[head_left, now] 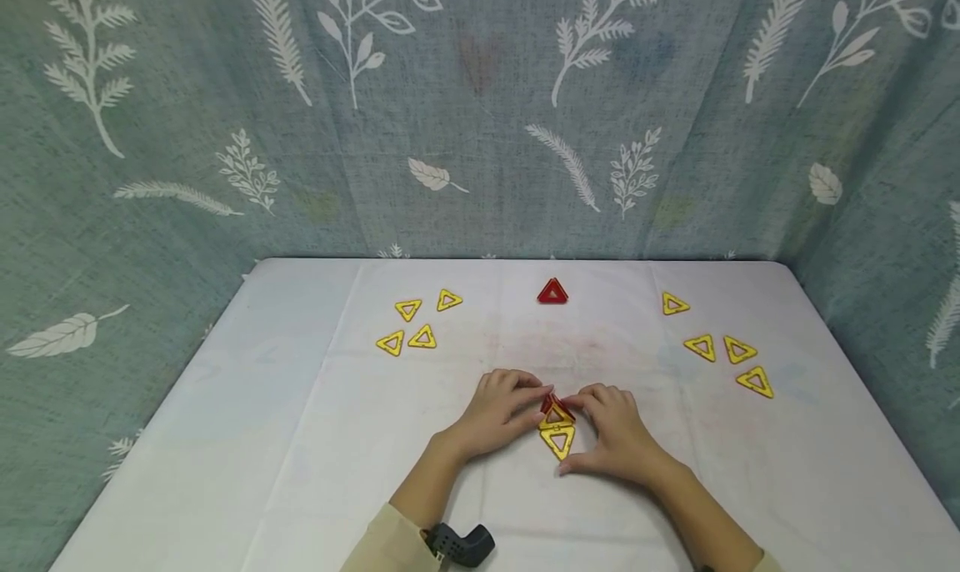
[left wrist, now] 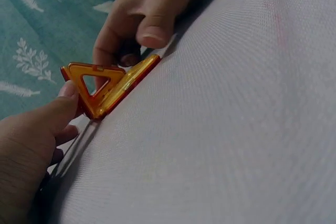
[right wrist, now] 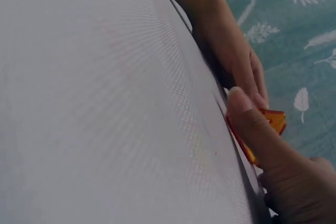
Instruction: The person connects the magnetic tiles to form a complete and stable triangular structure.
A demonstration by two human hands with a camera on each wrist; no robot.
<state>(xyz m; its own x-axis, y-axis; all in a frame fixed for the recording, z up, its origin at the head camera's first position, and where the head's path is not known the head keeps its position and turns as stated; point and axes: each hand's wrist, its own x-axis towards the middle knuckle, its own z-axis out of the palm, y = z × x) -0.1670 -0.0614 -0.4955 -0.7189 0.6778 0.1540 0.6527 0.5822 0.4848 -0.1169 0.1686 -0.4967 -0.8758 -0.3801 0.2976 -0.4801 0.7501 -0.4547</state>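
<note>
My left hand (head_left: pixel 501 409) pinches a small triangle-tile pyramid (head_left: pixel 556 423); my right hand (head_left: pixel 611 434), loosely spread, touches its right side, well apart from outlying yellow triangles (head_left: pixel 422 345) and the worktop's far edge (head_left: pixel 480 260).

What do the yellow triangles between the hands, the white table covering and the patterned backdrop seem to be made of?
Yellow triangles: probably plastic, glossy and somewhat translucent, with shiny edges in the left wrist view.
White table covering: likely matt woven fabric, with fine weave texture and faint creases.
Patterned backdrop: apparently matt printed cloth, hanging in soft folds; fibre unclear.
</note>
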